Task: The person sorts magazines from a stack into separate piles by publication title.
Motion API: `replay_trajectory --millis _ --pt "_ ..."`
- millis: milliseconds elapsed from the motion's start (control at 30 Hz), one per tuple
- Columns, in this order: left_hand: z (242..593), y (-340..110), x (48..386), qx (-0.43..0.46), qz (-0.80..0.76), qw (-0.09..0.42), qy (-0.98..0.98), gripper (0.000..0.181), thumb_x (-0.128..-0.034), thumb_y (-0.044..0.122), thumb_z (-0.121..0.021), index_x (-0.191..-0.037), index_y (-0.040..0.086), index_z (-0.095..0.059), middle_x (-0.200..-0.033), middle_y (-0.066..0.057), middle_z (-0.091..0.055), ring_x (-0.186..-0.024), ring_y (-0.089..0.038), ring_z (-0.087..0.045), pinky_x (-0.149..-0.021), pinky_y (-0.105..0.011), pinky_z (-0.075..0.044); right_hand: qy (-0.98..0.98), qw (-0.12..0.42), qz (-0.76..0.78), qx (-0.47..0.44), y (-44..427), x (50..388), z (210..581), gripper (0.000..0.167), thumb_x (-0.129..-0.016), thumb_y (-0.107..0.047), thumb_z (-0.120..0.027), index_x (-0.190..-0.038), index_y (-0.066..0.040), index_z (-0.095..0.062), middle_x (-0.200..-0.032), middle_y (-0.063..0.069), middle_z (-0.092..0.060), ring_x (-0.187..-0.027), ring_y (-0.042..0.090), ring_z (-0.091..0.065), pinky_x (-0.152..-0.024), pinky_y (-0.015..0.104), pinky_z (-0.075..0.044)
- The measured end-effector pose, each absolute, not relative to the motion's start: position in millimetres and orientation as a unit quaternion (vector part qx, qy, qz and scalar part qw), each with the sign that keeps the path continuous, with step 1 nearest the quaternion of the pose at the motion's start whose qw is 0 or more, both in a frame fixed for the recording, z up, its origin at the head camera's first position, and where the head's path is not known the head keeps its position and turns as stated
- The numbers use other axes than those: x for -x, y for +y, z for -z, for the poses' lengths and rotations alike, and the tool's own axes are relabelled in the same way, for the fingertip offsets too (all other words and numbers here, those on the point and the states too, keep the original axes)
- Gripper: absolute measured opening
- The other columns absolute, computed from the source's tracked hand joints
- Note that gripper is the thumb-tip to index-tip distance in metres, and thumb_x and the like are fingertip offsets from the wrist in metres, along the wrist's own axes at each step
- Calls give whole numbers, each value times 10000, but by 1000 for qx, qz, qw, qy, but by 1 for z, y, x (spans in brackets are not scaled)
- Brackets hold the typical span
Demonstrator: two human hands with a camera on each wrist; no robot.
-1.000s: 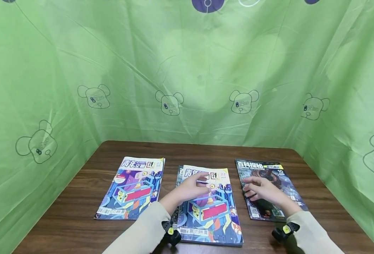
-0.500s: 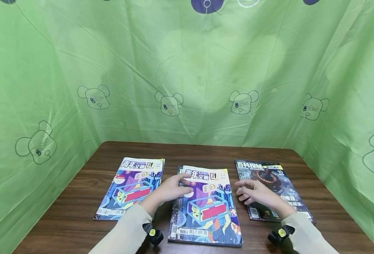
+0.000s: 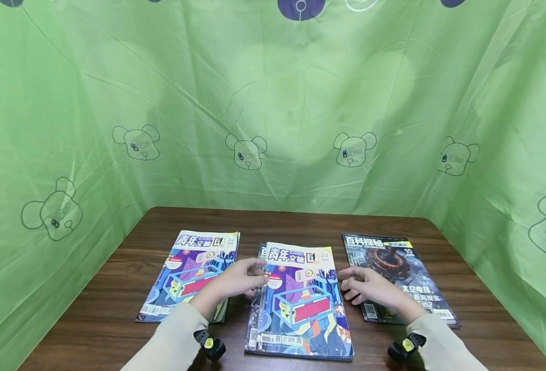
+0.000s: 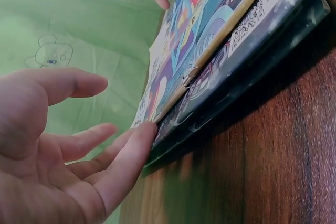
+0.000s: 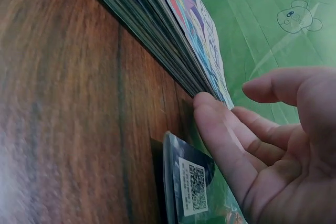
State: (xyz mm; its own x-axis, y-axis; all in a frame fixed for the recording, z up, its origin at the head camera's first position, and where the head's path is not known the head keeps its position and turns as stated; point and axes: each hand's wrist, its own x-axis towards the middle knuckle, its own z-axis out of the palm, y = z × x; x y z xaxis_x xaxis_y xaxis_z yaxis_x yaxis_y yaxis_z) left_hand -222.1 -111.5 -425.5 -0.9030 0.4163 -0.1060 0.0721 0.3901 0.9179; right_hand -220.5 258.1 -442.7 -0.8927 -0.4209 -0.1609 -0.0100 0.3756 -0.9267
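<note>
A stack of magazines (image 3: 303, 309) lies at the middle of the table, a purple and blue one on top and darker ones sticking out on its left. My left hand (image 3: 240, 281) is at the stack's left edge, and in the left wrist view its lower fingertips (image 4: 149, 132) appear to touch that side. On the opposite side is my right hand (image 3: 368, 288); a fingertip (image 5: 205, 100) meets the page edges in the right wrist view. Both hands have loosely bent fingers, thumbs apart, gripping nothing. The stack's underside is hidden.
A second purple magazine (image 3: 194, 283), with others under it, lies to the left, partly behind my left forearm. Dark magazines (image 3: 400, 273) lie to the right, partly under my right hand. A green curtain (image 3: 273, 103) surrounds the brown wooden table (image 3: 97, 309).
My left hand has moved left off the top of the middle stack to its left edge. My right hand has shifted left from the dark magazines to the stack's right edge.
</note>
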Motion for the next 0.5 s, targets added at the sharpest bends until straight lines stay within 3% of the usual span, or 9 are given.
replay_trajectory --millis 267,500 --pt "426 -112 222 -132 -559 188 797 593 -947 170 -681 -1428 -93 -453 -1187 -222 -636 -942 -295 -690 -683 -386 -613 810 213 536 108 250 219 444 575 -990 -152 -561 -1403 201 -371 -947 142 -676 -771 264 -697 -670 406 -609" --pt "427 -110 222 -123 -557 181 801 591 -928 162 -699 -1413 -94 -477 -1127 -187 -655 -910 -276 -696 -703 -384 -612 823 214 520 88 245 218 442 614 -998 -172 -580 -1414 214 -347 -963 139 -681 -760 259 -699 -670 404 -608"
